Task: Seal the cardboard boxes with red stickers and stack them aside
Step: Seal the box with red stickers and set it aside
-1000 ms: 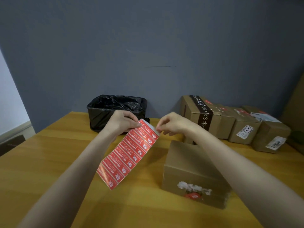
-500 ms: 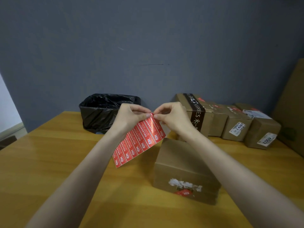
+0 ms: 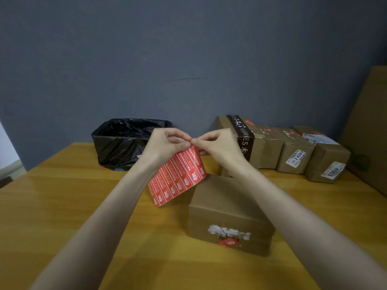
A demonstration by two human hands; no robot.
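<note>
Right hand [image 3: 219, 147] has closed in on left hand [image 3: 165, 143] at the top of the red sticker sheet [image 3: 178, 176].
Left grip pinches the upper edge, right grip pinches the same corner; the sheet hangs over the desk [image 3: 62, 206], just left of the near cardboard box [image 3: 226, 206].

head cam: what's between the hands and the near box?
Head view: only the red sticker sheet. It hangs from the left hand, top corner pinched by the right hand, and reaches down toward the near box.
</note>
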